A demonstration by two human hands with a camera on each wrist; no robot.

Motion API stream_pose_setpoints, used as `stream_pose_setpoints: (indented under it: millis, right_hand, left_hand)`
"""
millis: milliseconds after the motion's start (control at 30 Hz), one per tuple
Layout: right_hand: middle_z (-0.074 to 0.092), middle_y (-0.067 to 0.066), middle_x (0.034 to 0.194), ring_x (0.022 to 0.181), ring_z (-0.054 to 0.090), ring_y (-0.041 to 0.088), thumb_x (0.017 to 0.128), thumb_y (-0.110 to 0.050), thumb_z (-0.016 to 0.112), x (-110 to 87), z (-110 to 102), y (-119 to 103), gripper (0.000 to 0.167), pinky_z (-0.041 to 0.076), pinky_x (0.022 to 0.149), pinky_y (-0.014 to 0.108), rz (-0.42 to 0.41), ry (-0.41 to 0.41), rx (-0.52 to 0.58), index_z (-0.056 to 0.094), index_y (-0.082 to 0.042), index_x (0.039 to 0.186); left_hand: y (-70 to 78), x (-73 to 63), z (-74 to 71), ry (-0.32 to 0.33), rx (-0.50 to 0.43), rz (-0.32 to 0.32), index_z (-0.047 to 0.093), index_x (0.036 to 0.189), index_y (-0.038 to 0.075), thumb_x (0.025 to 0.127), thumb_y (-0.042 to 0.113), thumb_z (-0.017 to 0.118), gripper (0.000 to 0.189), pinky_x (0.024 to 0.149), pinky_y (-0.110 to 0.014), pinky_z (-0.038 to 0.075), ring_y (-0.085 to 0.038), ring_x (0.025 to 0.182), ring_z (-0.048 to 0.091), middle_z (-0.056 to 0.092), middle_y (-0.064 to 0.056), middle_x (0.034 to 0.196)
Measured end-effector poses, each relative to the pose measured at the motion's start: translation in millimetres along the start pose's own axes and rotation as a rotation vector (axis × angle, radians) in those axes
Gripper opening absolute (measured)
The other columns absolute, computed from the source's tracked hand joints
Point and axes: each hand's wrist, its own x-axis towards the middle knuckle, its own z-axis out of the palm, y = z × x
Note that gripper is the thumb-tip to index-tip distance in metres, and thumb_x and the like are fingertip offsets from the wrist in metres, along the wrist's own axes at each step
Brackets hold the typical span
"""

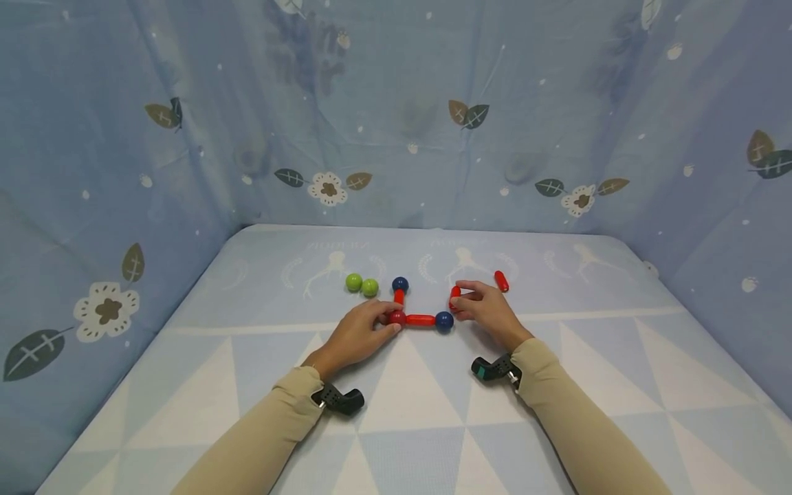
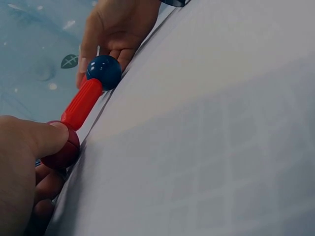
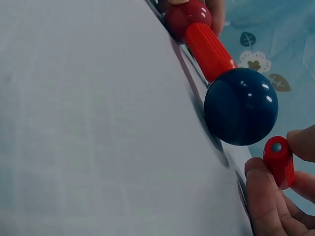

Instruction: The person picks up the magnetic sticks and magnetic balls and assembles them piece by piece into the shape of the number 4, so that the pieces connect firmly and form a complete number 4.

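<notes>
An L-shaped piece lies on the table: a dark red ball (image 1: 397, 318) at the corner, with a red rod (image 1: 421, 320) running to a blue ball (image 1: 444, 321) on the right and another red rod (image 1: 399, 298) to a second blue ball (image 1: 400, 284) at the back. My left hand (image 1: 357, 335) pinches the dark red ball between thumb and fingers. In my right hand (image 1: 487, 311) a loose red rod (image 3: 279, 162) is pinched, its round silvery end facing the right wrist camera. That rod is close to the right-hand blue ball, with a small gap in the right wrist view.
Two green balls (image 1: 370, 287) sit side by side behind my left hand. One more red rod (image 1: 502, 281) lies beyond my right hand. A patterned cloth covers the table (image 1: 396, 440), and blue fabric walls (image 1: 408, 124) stand around its back and sides.
</notes>
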Motion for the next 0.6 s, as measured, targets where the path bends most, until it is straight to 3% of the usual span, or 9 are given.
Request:
stream_pose_setpoints:
  millis: [600]
  right_hand:
    - [0.062,0.02,0.125,0.09,0.071,0.022,0.098,-0.015,0.065,-4.3,9.2,-3.9,0.058,0.05,0.091,0.035,-0.023,-0.025,-0.016,0.044,-0.005,0.15]
  left_hand:
    - [-2.0,1.0,0.5,-0.004,-0.004,-0.006,0.067,0.13,0.015,0.093,0.023,0.074,0.039,0.079,-0.032,0.046,-0.012,0.09,0.058,0.064,0.006,0.107]
